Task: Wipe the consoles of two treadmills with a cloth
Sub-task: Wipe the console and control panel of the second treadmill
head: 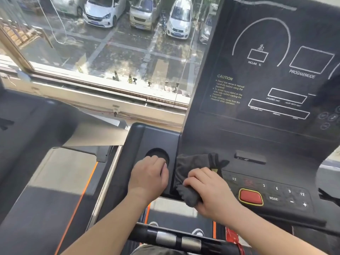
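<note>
A black treadmill console (266, 85) with white display outlines fills the right of the head view. Below it lies a button panel with a red stop button (250, 197). A dark grey cloth (193, 166) is spread over the console's lower left part and hangs over its front edge. My right hand (207, 186) grips the cloth with curled fingers. My left hand (149, 177) rests with curled fingers on the left tray, at the round cup holder (156, 155), holding nothing that I can see. A second treadmill (36, 126) stands at the left.
A handlebar with metal pulse sensors (176, 240) crosses below my arms. Orange-trimmed side rails (88, 183) run beside the neighbouring treadmill's deck. A big window (110, 52) ahead looks down on parked cars.
</note>
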A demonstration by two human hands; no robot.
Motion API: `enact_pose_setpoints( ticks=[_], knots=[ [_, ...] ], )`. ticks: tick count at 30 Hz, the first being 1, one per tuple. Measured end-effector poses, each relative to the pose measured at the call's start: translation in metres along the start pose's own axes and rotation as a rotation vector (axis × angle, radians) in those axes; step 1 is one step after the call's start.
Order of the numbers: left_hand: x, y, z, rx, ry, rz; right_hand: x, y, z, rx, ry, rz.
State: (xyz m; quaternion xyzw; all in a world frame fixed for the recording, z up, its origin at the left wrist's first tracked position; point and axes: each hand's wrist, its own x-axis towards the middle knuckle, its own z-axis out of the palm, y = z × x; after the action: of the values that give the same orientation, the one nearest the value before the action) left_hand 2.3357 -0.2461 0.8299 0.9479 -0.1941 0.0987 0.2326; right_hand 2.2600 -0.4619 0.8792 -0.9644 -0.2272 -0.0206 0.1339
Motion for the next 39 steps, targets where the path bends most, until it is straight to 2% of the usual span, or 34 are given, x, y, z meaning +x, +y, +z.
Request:
enact_pose_setpoints(
  ticks=[2,6,8,11,14,16,19,24,29,33,37,39],
  knots=[
    [0.0,0.0,-0.001,0.002,-0.021,-0.013,0.007,0.008,-0.001,-0.014,-0.001,0.063],
    [-0.001,0.001,-0.004,-0.001,-0.048,-0.045,0.029,-0.003,0.01,-0.025,0.122,0.306],
    [-0.001,0.002,-0.005,0.018,-0.062,-0.057,0.03,-0.011,0.015,-0.065,0.138,0.299],
    [0.0,0.004,-0.005,0.02,-0.087,-0.089,0.014,-0.009,0.017,-0.112,0.102,0.191],
    [0.005,0.014,-0.006,-0.058,-0.077,-0.174,-0.01,0.008,0.012,-0.126,0.072,0.125],
    [0.009,0.034,-0.007,-0.141,-0.018,-0.191,-0.027,0.024,0.004,-0.079,0.082,0.158],
    [0.015,0.076,0.001,-0.245,0.042,-0.123,-0.054,0.048,-0.013,0.08,0.127,0.216],
    [0.02,0.145,0.03,-0.345,0.025,0.005,-0.109,0.1,-0.034,0.148,0.2,0.328],
    [0.021,0.212,0.061,-0.39,0.001,0.089,-0.175,0.156,-0.046,0.103,0.265,0.488],
    [0.022,0.26,0.077,-0.408,-0.033,0.103,-0.225,0.196,-0.059,-0.03,0.368,0.631],
    [0.022,0.294,0.086,-0.41,-0.041,0.097,-0.228,0.224,-0.063,-0.105,0.448,0.906],
    [0.019,0.303,0.09,-0.412,-0.033,0.099,-0.218,0.224,-0.057,-0.155,0.406,0.904]
  ],
)
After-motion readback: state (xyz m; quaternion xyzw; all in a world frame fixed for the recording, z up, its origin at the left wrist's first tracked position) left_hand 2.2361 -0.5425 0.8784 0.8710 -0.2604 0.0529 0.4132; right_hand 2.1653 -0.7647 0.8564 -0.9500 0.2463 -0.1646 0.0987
